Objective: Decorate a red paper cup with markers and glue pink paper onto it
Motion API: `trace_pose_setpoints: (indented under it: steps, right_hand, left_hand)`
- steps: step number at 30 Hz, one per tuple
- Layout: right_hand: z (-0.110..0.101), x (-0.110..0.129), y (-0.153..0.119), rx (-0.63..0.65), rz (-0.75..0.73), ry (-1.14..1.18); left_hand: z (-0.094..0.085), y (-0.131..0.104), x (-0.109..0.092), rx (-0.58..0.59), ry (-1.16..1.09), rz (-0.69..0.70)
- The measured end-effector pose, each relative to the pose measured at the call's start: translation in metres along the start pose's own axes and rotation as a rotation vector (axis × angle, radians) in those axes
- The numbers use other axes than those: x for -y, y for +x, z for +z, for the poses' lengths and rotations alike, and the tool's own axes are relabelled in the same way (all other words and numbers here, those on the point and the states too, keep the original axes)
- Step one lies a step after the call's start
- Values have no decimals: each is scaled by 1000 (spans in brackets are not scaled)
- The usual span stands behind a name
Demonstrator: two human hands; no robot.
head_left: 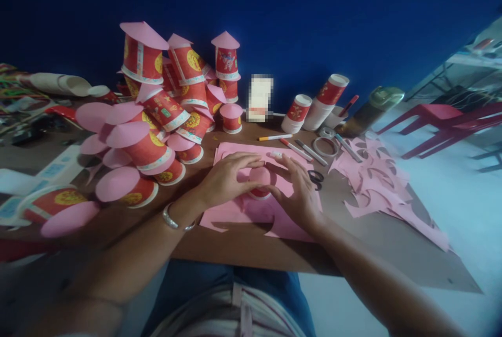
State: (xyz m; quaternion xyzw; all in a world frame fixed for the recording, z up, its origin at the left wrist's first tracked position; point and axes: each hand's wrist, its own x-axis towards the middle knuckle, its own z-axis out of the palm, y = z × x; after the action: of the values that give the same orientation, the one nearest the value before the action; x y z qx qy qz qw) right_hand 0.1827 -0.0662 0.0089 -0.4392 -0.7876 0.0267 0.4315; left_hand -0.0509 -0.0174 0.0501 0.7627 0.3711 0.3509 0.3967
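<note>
A small red paper cup (259, 194) stands on pink paper sheets (231, 211) in front of me, topped by a pink paper cone (259, 175). Around the cone's left side curves my left hand (231, 175), its thumb at the near edge. From the right, my right hand (296, 185) curves round the same cone, thumb also at the near rim. Both hands appear to hold the cone between them; the far fingertips partly hide one another. A white glue stick or tube (276, 154) lies just beyond my fingers.
Stacked red cups with pink cone roofs (143, 60) crowd the left. Plain red-and-white cups (300, 112), markers (311, 152), tape rolls (325, 146) and a bottle (368, 109) stand or lie behind. Black scissors handles (316, 180) and pink scraps (376, 175) are at right.
</note>
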Motion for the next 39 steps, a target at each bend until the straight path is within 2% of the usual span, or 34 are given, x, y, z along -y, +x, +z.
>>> trace_pose_setpoints:
  steps: [7, 15, 19, 23, 27, 30, 34, 39]
  right_hand:
    - [-3, 2, -2, 26, 17, -5]
    - [3, -5, -4, 39, -34, -27]
    - [4, -4, -6, 63, -20, -20]
    - [4, -1, -6, 31, 125, 237]
    - [9, -3, -2, -36, 387, 590]
    - [15, -6, 2, -31, 544, 732]
    - [17, -5, 4, 26, 615, 775]
    - [16, -4, 5, 67, 614, 751]
  left_hand:
    - [1, -3, -3, -25, -15, 5]
    - [3, -3, 4, -10, 72, 30]
    - [2, -2, 1, -1, 40, 11]
    - [4, -2, 0, 9, -207, -75]
    - [15, 2, 10, -94, -575, -206]
    - [27, 5, 19, -120, -734, -323]
    - [37, 5, 23, -121, -796, -391]
    - [38, 4, 22, -135, -814, -404]
